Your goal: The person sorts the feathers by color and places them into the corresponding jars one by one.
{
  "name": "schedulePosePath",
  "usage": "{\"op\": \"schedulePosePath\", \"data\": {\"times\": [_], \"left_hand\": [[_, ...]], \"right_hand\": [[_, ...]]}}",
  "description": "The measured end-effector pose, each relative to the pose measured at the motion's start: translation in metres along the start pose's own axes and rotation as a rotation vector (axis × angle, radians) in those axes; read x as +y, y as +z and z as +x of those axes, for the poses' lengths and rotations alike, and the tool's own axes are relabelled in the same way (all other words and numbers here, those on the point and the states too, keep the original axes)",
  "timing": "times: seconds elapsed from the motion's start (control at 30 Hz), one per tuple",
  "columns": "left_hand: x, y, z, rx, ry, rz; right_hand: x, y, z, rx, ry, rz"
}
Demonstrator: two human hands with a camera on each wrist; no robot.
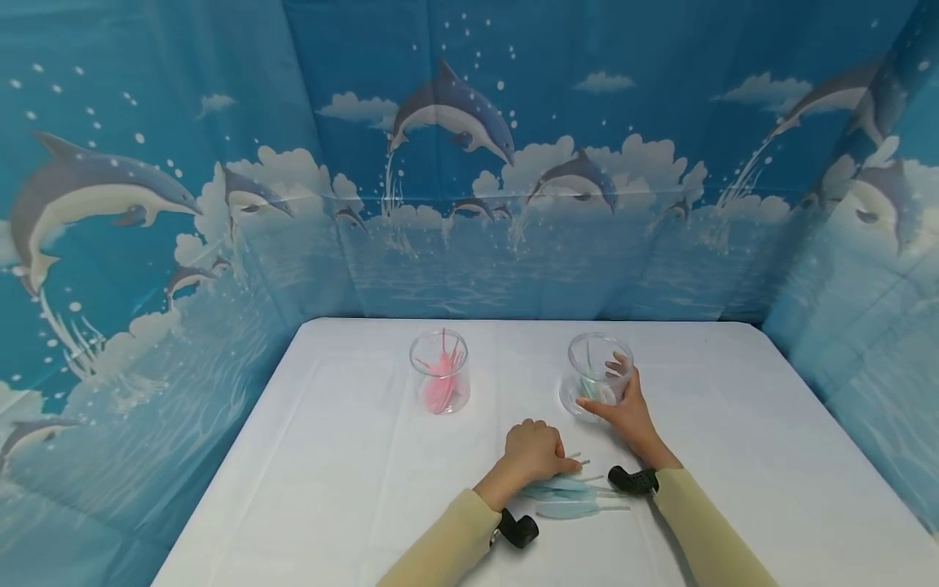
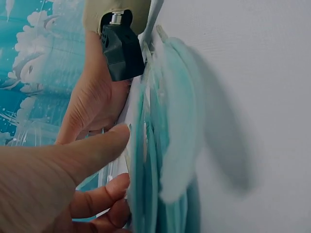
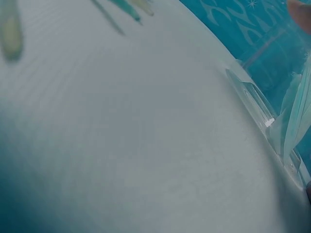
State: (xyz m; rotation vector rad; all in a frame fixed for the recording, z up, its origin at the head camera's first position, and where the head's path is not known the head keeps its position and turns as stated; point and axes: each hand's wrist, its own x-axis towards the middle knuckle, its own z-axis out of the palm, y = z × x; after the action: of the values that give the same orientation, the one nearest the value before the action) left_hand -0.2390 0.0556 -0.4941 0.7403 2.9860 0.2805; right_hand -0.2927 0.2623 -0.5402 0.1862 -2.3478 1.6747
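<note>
Blue feathers (image 1: 568, 511): every view; pink feathers (image 1: 440, 390): head only.

Right-wrist view: fingers (image 3: 300, 15), clear jar (image 3: 256, 104) cut off by right edge.

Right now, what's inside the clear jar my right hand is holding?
Pale teal feathers show inside the clear jar; your right hand covers part of it, and the feathers overlap, hiding their exact number.
</note>
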Motion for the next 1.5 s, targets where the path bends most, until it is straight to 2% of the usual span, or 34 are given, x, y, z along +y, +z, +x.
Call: {"op": "schedulePosePath", "data": {"times": [0.1,0.27,0.5,0.63,0.9,1.03,1.23,1.37,1.5], "left_hand": [[0.003,0.002,0.000,-0.011,-0.002,0.024],[0.005,0.002,0.000,-0.020,-0.018,0.036],[0.003,-0.001,0.002,-0.032,-0.003,-0.031],[-0.002,0.000,0.003,-0.027,0.007,-0.116],[-0.009,-0.008,0.007,0.011,0.050,-0.233],[-0.012,-0.015,0.010,0.013,0.081,-0.354],[-0.015,-0.035,0.017,0.076,0.130,-0.648],[-0.017,-0.048,0.029,0.155,0.166,-0.850],[-0.015,-0.059,0.047,0.271,0.181,-1.033]], "right_hand": [[-0.004,0.000,-0.004,-0.003,0.006,0.011],[-0.025,0.000,-0.010,-0.004,-0.023,0.010],[-0.038,0.000,-0.012,-0.012,-0.042,0.000],[-0.037,0.001,-0.011,-0.022,-0.045,0.021],[-0.004,0.001,-0.001,-0.004,-0.038,0.010],[0.001,0.001,-0.002,0.010,-0.030,0.011],[0.006,0.000,-0.003,0.001,-0.062,0.045],[0.006,0.000,0.000,-0.006,-0.066,0.037],[0.004,0.001,0.001,0.006,-0.015,0.011]]}}
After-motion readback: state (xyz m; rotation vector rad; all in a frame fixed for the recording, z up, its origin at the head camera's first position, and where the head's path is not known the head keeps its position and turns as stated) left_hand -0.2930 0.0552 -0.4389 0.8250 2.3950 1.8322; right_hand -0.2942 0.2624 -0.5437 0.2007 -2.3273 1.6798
